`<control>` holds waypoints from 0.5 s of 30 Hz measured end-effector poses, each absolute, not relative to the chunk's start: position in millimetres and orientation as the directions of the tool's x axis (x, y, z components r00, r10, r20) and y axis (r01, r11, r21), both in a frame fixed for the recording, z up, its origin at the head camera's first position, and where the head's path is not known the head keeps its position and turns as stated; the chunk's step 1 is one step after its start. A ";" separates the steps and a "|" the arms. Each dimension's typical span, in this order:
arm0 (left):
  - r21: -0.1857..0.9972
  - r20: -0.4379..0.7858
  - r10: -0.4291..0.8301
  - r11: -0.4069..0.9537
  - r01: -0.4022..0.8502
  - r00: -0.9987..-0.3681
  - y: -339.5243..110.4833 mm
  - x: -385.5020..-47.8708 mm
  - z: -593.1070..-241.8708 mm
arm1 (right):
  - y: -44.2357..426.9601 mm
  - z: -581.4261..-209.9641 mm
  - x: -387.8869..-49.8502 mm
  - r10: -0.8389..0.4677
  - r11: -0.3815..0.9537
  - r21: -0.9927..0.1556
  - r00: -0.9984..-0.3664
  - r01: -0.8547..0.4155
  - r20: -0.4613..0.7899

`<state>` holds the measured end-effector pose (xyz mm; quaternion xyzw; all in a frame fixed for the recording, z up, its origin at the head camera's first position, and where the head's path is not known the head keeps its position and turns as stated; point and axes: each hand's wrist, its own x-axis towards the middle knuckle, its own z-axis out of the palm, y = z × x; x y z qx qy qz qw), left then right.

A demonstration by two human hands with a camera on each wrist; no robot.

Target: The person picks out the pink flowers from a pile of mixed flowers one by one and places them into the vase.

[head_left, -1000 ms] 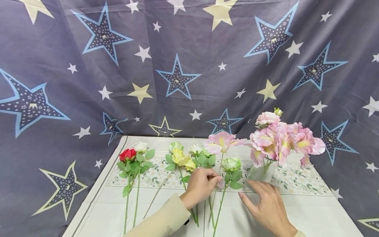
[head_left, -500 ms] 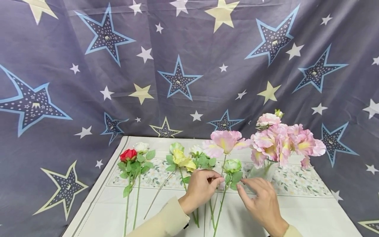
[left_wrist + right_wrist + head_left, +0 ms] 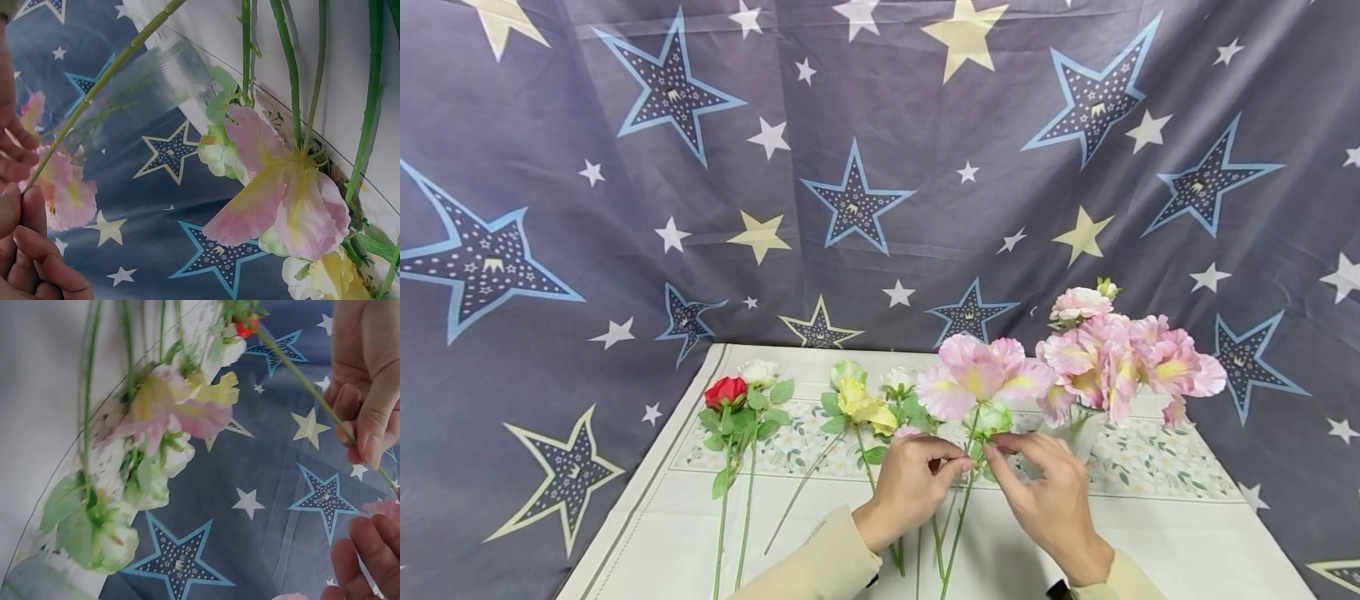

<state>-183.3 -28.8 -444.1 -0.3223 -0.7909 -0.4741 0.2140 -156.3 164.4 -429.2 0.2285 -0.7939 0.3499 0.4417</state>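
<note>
My left hand (image 3: pixel 917 479) pinches the thin green stem (image 3: pixel 94 94) of a pink artificial flower (image 3: pixel 977 375), whose petals have yellow centres. The bloom is raised over the table, partly covering a pale green rose (image 3: pixel 996 417). My right hand (image 3: pixel 1045 500) is beside that stem, thumb and forefinger spread close to it; in the right wrist view its fingers (image 3: pixel 369 556) look apart from the stem. A second pink flower (image 3: pixel 281 175) lies on the table, mostly hidden behind my left hand in the head view. To the right, a clear glass vase (image 3: pixel 1081 435) holds a pink bouquet (image 3: pixel 1112 362).
On the left of the white table (image 3: pixel 647 533) lie a red rose (image 3: pixel 725 392) and a white rose (image 3: pixel 758 372). Nearer the middle lie a yellow flower (image 3: pixel 861 404) and more pale roses with long stems. A star-patterned curtain (image 3: pixel 820 100) hangs behind.
My right hand has moved left from near the vase to the stem. The pink flower has shifted slightly right, now in front of the pale green rose. My left hand keeps its pinch.
</note>
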 end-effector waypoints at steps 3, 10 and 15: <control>0.587 0.668 0.309 0.340 0.735 -0.676 -28.1 -182.2 -444.2 | 161.3 -425.2 -156.9 -0.043 0.628 -0.382 -0.521 -0.678 0.853; 0.548 0.689 0.315 0.364 0.753 -0.653 -27.6 -179.5 -442.9 | 157.2 -421.5 -157.3 -0.041 0.592 -0.397 -0.517 -0.702 0.855; 0.538 0.686 0.324 0.378 0.753 -0.652 -27.0 -177.7 -443.2 | 156.9 -421.9 -157.8 -0.035 0.578 -0.383 -0.490 -0.721 0.871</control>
